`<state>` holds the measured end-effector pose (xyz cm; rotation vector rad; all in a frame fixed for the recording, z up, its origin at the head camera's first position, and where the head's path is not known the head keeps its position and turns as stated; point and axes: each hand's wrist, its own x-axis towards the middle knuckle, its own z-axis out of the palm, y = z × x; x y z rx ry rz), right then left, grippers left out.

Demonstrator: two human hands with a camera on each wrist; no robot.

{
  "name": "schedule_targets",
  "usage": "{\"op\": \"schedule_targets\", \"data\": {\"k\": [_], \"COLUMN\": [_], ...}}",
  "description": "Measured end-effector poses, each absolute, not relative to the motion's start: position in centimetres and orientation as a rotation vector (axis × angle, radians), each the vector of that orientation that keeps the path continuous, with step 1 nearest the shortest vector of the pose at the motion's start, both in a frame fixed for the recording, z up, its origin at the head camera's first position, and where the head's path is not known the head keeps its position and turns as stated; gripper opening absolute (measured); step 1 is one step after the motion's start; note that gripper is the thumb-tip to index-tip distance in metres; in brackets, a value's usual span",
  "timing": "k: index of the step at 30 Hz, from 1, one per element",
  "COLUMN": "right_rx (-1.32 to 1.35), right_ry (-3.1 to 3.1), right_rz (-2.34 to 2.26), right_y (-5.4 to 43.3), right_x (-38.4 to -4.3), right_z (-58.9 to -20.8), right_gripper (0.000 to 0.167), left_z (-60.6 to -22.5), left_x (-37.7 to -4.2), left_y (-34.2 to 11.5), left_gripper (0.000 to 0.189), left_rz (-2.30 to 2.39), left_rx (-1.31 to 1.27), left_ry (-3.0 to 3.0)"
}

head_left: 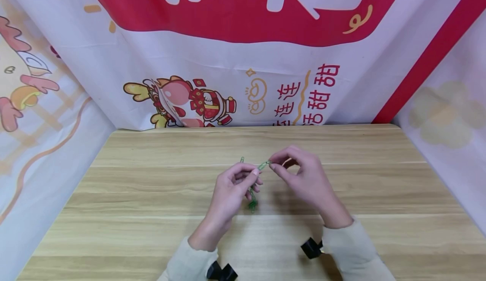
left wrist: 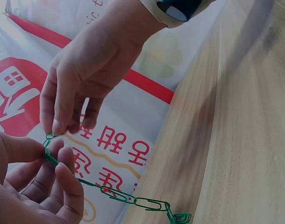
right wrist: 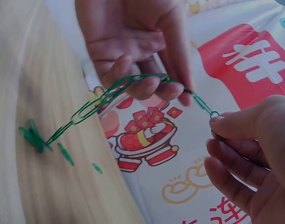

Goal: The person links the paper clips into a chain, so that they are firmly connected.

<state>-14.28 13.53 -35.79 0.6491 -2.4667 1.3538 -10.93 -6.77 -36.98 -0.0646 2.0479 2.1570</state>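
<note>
My left hand (head_left: 232, 190) pinches a chain of green paper clips (right wrist: 88, 109) between thumb and forefinger, and the chain runs over its other fingers. To the right of it, my right hand (head_left: 305, 173) pinches the upper end of the chain with thumb and forefinger, at a small green paper clip (left wrist: 49, 136) mostly covered by the fingertips. One clip (head_left: 263, 166) spans the short gap between the hands. Below the left hand the chain hangs down to a bunched cluster of green clips (head_left: 252, 205). Whether the clip in the right fingertips is linked cannot be made out.
Two loose green paper clips (right wrist: 66, 154) lie on the wooden table (head_left: 152, 196) close to the cluster. Printed cloth (head_left: 228, 53) stands behind the table and at both sides. Black devices (head_left: 312, 248) are worn at both wrists over pale sleeves.
</note>
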Motion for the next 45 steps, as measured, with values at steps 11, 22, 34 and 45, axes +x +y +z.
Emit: {"op": "schedule_targets", "data": {"k": [11,22,34,45], "right_rx": [0.586,0.630,0.668,0.964], "right_ry": [-2.421,-2.461,-2.860,-3.015], "right_rz": [1.607,1.616,1.321,0.987], "right_y": [14.0,13.3,10.0,7.9], "right_x": [-14.0,-14.1,-18.1,-18.4], "right_z": [-35.0,-35.3,-40.6,-41.2], "right_gripper": [0.020,0.016,0.015,0.029], "left_z": [-37.0,-36.9,-35.9,-35.9], "left_x": [-10.9,-10.8,-11.2,-11.2], "left_y": [-6.6,-6.6,-7.8,-8.0], "left_gripper": [0.031,0.020,0.017,0.017], "left_rz": [2.024,2.014,2.226,2.224], "left_rx": [0.066,0.093,-0.030,-0.038], "left_ry": [2.119,2.207,2.249,2.239]}}
